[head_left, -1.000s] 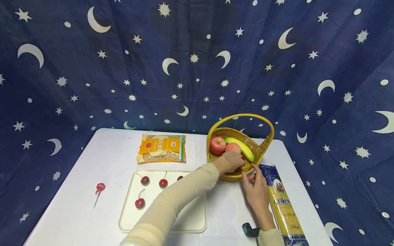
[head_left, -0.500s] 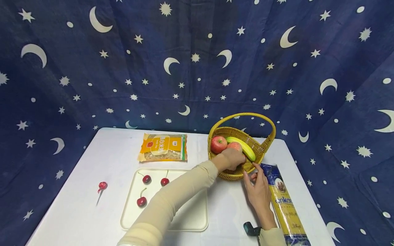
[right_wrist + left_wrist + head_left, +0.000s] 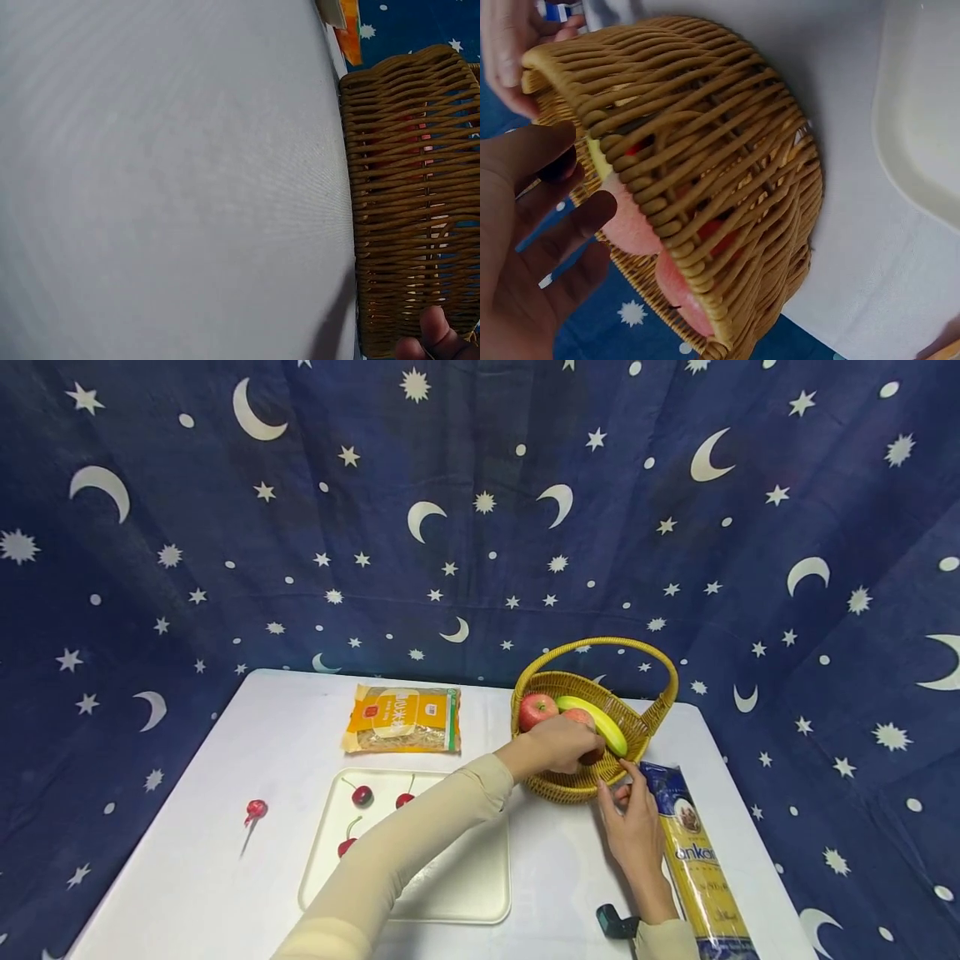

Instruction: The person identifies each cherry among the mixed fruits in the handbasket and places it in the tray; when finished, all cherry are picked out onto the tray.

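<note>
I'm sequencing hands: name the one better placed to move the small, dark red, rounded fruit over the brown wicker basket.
Probably the left hand: it pinches that fruit, while the right hand is at the near rim of the basket.

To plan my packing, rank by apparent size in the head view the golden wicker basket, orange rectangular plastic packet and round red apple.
1. Golden wicker basket
2. Orange rectangular plastic packet
3. Round red apple
No near ties.

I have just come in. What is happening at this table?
A person's left hand pinches a small dark-red fruit, probably a cherry, at the basket, while the right hand touches its near side. Inside lie an apple, a pinkish fruit and a banana. On the tray, three cherries are visible.
</note>
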A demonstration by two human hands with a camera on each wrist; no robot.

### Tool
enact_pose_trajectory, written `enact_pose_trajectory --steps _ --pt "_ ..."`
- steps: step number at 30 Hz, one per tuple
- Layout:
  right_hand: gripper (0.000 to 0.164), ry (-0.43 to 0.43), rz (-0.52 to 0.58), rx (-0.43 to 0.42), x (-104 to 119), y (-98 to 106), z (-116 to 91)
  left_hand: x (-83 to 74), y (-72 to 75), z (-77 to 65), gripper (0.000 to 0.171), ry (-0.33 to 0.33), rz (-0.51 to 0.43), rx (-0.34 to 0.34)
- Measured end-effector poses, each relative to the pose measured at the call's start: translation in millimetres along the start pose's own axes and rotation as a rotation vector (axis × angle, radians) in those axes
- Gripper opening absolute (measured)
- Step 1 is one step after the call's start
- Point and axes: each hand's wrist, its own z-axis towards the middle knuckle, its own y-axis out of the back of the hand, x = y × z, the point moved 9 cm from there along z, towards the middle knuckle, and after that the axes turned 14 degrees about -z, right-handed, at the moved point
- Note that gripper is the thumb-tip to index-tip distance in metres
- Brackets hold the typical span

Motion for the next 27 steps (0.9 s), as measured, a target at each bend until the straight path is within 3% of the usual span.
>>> enact_pose_trajectory --steps 12,20,27 --pt "0.059 0.014 0.013 -0.023 -3.0 4.4 0.0 -21.4 36.5 -31.3 0.044 -0.070 -0.072 -0.210" --pt "0.059 0.014 0.023 -0.012 0.3 2.8 -1.0 -32.5 62.2 -58.2 0.042 -0.097 -0.108 -0.316" --pt "0.059 0.017 0.028 -0.012 0.8 -0.7 -0.3 -31.5 76.6 -86.0 0.040 -0.087 -0.147 -0.400"
